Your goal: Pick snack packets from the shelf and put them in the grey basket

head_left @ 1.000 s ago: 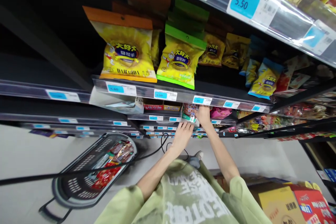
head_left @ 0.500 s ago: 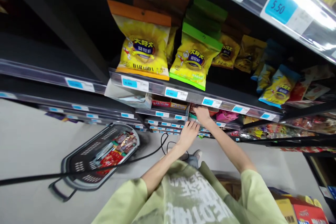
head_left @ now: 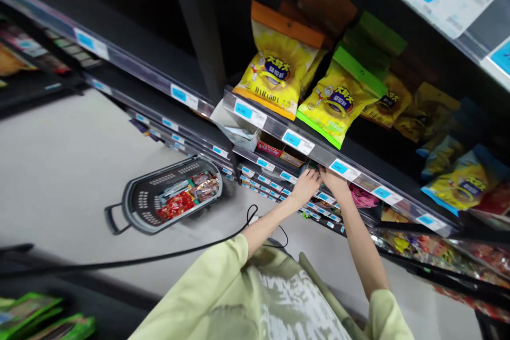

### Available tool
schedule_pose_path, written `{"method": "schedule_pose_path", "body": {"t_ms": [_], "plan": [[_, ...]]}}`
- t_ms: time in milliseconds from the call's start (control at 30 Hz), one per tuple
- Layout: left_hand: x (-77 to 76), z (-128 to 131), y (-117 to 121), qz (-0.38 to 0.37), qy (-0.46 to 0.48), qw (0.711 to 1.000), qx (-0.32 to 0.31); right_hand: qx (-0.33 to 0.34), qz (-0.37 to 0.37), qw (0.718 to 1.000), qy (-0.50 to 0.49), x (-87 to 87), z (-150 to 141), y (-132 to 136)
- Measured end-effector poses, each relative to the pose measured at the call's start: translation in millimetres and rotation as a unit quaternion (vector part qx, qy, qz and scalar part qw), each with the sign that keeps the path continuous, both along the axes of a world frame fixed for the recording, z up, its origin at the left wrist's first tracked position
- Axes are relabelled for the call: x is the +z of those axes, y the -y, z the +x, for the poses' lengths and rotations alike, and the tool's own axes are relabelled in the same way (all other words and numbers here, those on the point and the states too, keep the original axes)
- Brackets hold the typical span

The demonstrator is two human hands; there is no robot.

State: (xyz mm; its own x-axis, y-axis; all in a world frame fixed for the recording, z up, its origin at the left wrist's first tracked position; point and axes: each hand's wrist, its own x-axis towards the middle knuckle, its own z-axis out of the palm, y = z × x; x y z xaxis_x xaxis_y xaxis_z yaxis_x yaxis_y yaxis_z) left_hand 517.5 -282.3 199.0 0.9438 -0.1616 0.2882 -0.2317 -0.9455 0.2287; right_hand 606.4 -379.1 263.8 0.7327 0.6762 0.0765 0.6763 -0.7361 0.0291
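Both hands reach under the lip of the yellow-bag shelf, close together. My left hand (head_left: 306, 187) has its fingers curled at a small dark item that I cannot make out. Beside it, my right hand (head_left: 333, 180) bends its fingers in toward the same spot, its fingertips mostly hidden by the shelf edge. Left of the hands, a red box (head_left: 270, 146) and an orange-brown box (head_left: 292, 157) sit on that lower shelf. A pink package (head_left: 362, 196) lies to the right of my right hand.
Above stand a yellow bag with an orange top (head_left: 279, 64) and one with a green top (head_left: 338, 98). A grey shopping basket (head_left: 133, 191) holding red and clear packages is on the floor at left. A black cord (head_left: 159, 261) crosses the aisle.
The view has turned, so shelves and basket appear tilted and shifted. My left hand has moved up to the shelf and now meets my right hand, fingers together.
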Motion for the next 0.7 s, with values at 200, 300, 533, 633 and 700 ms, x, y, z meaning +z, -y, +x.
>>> {"method": "schedule_pose_path", "body": {"t_ms": [200,300,533,633,700], "plan": [[-6.0,29,2,-0.039,-0.031,0.998,0.036,0.081,0.077,0.994,0.012,18.3,-43,41],[-13.7,21,0,-0.040,-0.009,0.998,0.047,0.143,0.166,0.976,-0.016,17.0,-61,44],[-54.6,-77,-17,-0.133,0.074,0.982,0.112,0.234,0.272,0.920,-0.156,-4.5,-102,-21],[-78.6,-140,-34,-0.188,-0.016,0.964,0.188,0.275,0.244,0.901,-0.230,-24.7,-129,-70],[-92.7,-179,-54,-0.217,-0.080,0.945,0.231,0.301,0.213,0.889,-0.272,-42.7,-147,-104]]}}
